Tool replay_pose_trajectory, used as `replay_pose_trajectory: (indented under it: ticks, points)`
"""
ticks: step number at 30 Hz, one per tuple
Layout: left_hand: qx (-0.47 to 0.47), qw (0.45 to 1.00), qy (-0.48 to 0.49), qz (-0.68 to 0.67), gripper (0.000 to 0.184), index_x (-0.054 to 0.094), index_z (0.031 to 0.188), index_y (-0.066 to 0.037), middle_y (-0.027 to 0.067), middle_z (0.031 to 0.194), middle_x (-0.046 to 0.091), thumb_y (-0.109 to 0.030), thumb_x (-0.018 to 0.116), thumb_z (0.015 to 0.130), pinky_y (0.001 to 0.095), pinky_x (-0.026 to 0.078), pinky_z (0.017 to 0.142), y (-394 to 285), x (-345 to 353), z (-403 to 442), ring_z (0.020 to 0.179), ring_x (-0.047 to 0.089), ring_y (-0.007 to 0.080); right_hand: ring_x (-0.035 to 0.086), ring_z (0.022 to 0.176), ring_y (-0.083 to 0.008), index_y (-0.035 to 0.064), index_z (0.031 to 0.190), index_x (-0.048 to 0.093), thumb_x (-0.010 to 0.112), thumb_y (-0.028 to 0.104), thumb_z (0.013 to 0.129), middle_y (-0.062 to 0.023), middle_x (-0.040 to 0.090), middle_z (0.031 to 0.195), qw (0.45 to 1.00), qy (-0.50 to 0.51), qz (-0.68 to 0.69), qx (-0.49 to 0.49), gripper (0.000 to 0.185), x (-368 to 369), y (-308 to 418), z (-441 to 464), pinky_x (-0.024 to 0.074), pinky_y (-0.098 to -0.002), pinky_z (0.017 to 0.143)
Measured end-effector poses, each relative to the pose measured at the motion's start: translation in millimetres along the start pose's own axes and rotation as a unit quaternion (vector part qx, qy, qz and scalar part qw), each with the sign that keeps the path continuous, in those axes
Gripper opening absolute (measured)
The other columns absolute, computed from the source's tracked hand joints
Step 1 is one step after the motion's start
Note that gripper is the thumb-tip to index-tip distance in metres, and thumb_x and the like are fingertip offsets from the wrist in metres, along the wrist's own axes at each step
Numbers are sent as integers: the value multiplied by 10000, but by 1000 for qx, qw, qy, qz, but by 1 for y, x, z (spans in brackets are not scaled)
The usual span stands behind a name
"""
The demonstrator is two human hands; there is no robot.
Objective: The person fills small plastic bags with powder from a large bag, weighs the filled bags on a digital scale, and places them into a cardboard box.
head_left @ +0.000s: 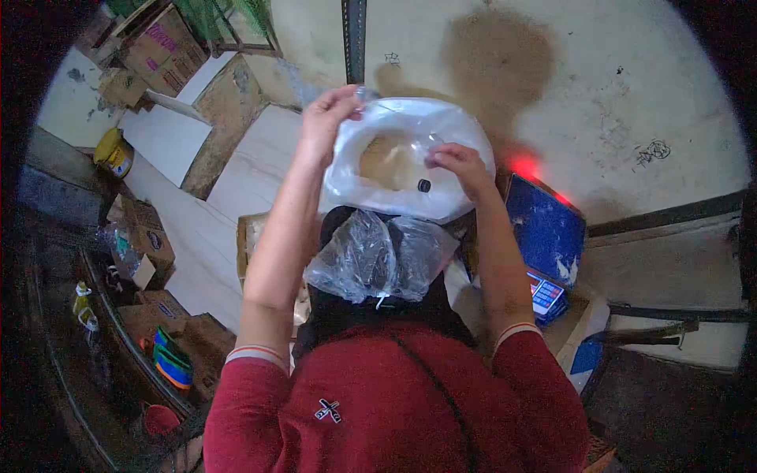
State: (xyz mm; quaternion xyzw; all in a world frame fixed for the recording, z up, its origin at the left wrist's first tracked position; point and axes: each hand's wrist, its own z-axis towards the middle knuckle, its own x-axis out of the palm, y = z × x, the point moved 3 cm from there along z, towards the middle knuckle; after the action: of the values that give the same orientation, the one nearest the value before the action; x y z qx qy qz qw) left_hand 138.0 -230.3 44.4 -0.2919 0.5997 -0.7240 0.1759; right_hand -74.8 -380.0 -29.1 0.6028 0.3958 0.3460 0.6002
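Note:
A white plastic sack (457, 193) stands in front of me with its mouth folded open. Yellowish-brown contents (382, 154) show inside, and a small black round object (424, 186) is at the near side of the opening. My left hand (330, 114) is raised over the sack's left edge, its fingers closed on a clear plastic bag (364, 96). Over the right part of the opening, my right hand (456, 162) pinches what looks like clear plastic (435, 140), somewhat blurred. Several clear plastic bags (386, 256) lie crumpled on my lap.
A blue scale (544, 225) with a keypad (546, 296) stands at the right. Cardboard boxes (142, 236) and a yellow bucket (114, 152) are at the left. Behind the sack rises a pale wall (607, 87). An open box (246, 236) sits by my left forearm.

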Motion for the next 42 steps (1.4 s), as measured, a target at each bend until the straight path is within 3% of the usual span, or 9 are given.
replay_pose_trajectory:
  ticks: [7, 16, 20, 24, 26, 28, 31, 34, 42]
  points:
    - [-32, 994, -96, -28, 298, 570, 1107, 11, 73, 972, 614, -137, 591, 848, 247, 479, 716, 18, -51, -9, 814, 576, 126, 597, 795, -169, -21, 957, 618, 657, 143, 795, -83, 630, 870, 978, -90, 188, 5, 234, -5, 2, -10, 470, -280, 782]
    - [-58, 991, -119, -11, 322, 538, 1163, -35, 17, 942, 605, -166, 575, 872, 225, 438, 748, 40, -89, -15, 837, 555, 83, 599, 743, -156, -6, 926, 624, 626, 105, 821, -61, 627, 809, 974, -112, 196, -24, 153, 13, 15, 6, 489, -286, 771]
    - [-31, 989, -145, 5, 345, 534, 1163, -29, 15, 930, 603, -191, 590, 864, 245, 434, 768, 45, -91, -13, 841, 554, 103, 573, 711, -129, -8, 887, 621, 620, 124, 826, -42, 610, 766, 989, -136, -33, -41, 145, 11, 13, 13, 473, -259, 732]
    - [78, 972, -193, 110, 353, 542, 1129, -2, 31, 922, 603, -202, 611, 846, 272, 434, 794, 40, -74, -15, 857, 555, 129, 545, 684, -106, -3, 839, 609, 609, 146, 835, -30, 588, 731, 984, -167, -58, 14, 149, 14, 14, 16, 451, -234, 668]
    - [294, 831, -219, 419, 336, 570, 1075, -5, 107, 969, 598, -206, 639, 813, 295, 456, 773, 8, -34, -34, 863, 568, 175, 534, 659, -98, 6, 819, 604, 612, 164, 837, -25, 581, 723, 982, -182, -38, -24, 159, 22, 21, 14, 440, -227, 628]
    - [128, 946, -39, 295, 327, 580, 1027, -10, 125, 918, 611, -219, 665, 791, 302, 463, 741, 15, 14, -46, 847, 576, 168, 528, 647, -94, 10, 809, 601, 614, 173, 837, -23, 577, 720, 982, -183, -28, -39, 165, 34, 24, 17, 435, -223, 608]
    - [35, 952, 72, 296, 255, 598, 976, -6, 83, 862, 629, -176, 657, 796, 283, 464, 718, 19, 54, -52, 800, 584, 156, 532, 604, -104, 14, 759, 601, 683, 203, 770, -26, 574, 661, 982, -161, 61, -82, 206, 47, 33, 24, 435, -239, 544]
    - [-48, 985, 167, 7, 180, 607, 955, -11, 11, 797, 595, -94, 627, 796, 242, 447, 702, 34, 62, -43, 757, 538, 92, 515, 593, -92, 31, 772, 597, 666, 194, 795, -12, 566, 686, 981, -126, 147, -15, 179, 46, 42, 17, 421, -229, 541]
    - [-22, 994, 77, 75, 113, 634, 884, -12, 6, 800, 611, -101, 598, 825, 235, 437, 696, 46, 39, -36, 755, 540, 90, 512, 593, -86, 59, 726, 579, 679, 198, 785, -2, 562, 666, 997, -71, -14, 26, 181, 30, 40, 13, 414, -227, 538]
